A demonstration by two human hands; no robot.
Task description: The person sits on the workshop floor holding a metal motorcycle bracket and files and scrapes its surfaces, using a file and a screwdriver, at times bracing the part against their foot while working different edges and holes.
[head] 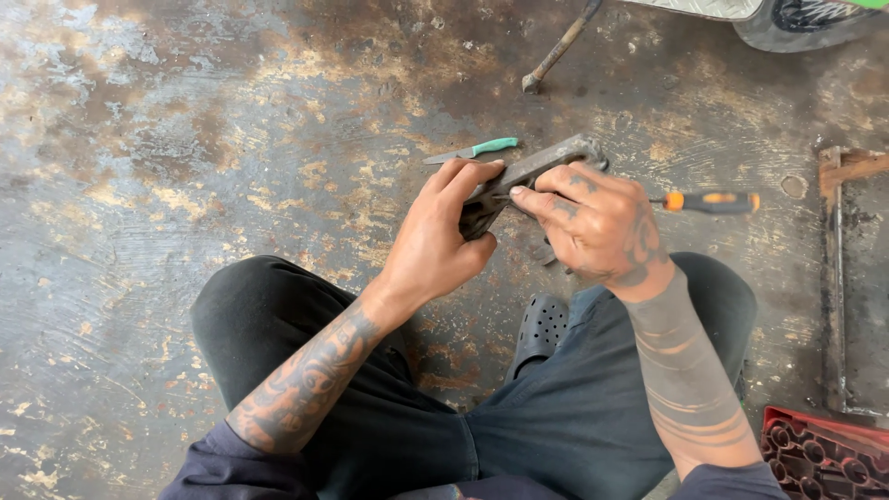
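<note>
A grey, elongated metal part [532,171] is held above the floor, in front of the knees of a squatting person. It appears rigid and fairly heavy, with a dirty, possibly greasy surface; a firm grip at its broad lower end is judged safest, as the narrow upper end would offer less purchase. The left hand [440,236] is clamped on the lower end, fingers wrapped over its top edge. The right hand [593,222] is closed around an orange-and-black screwdriver [708,201], whose tip is pressed to the part's face. A green-handled knife [477,150] lies on the stained concrete floor [185,139] just beyond the part. A black clog [539,329] is seen beneath. A metal rod [560,46] rests farther off, and a red socket tray [820,454] lies at lower right.
</note>
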